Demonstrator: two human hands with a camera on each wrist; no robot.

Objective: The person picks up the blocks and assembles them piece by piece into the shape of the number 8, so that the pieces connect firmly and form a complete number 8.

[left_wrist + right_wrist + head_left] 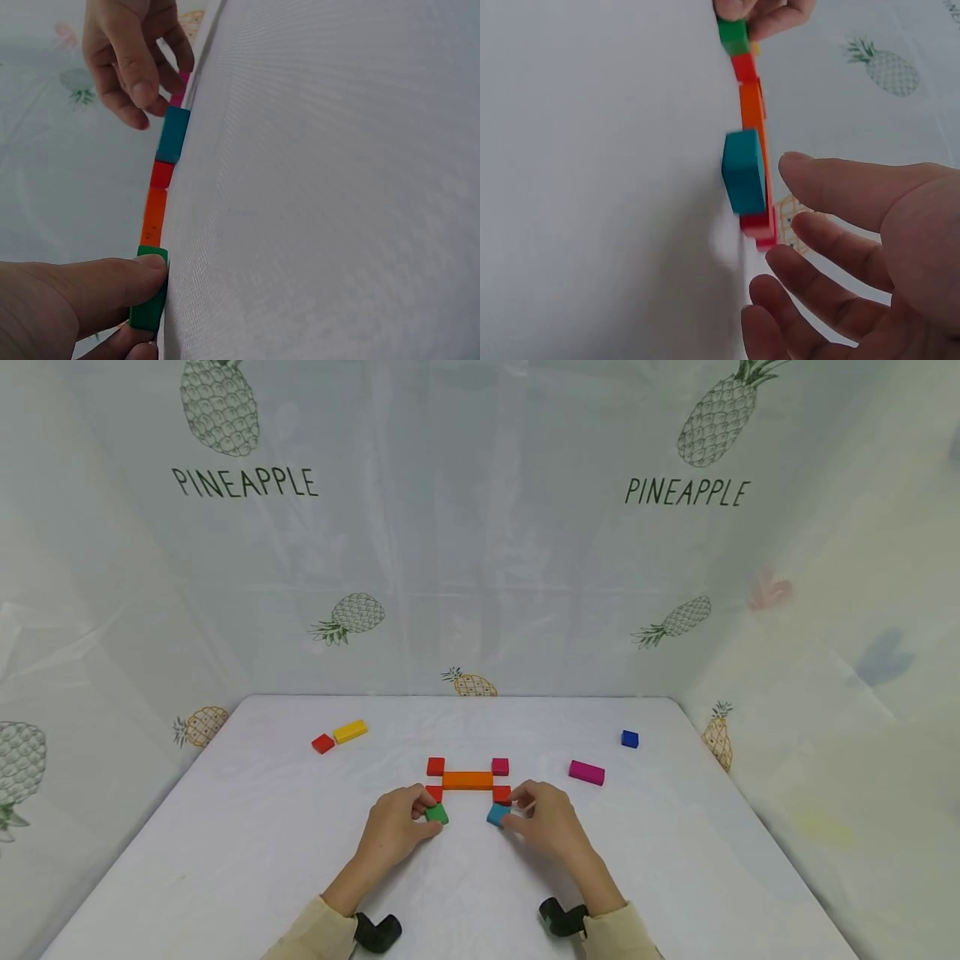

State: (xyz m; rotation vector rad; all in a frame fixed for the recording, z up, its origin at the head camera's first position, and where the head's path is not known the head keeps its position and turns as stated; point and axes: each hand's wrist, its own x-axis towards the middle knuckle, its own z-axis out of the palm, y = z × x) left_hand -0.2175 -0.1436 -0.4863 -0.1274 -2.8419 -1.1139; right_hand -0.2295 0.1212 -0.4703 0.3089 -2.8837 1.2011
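Note:
My left hand (393,828) pinches a green block (151,300) between thumb and fingers, low at the tabletop. A teal-blue block (497,814) lies across from it on the right. Beside that block, my right hand (922,232) has its thumb and fingers spread, and a gap shows between them and the block in the right wrist view. Just beyond both blocks lies an orange bar (468,781). Small red blocks (435,767) stand at its ends, one of them pinkish red (500,767); the near left one is partly hidden by the left hand.
At the back left of the white table (247,827) lie a yellow bar (350,732) and a red block (323,743). To the right are a magenta bar (587,772) and a dark blue block (630,739). A pineapple-print curtain (480,527) hangs behind the table.

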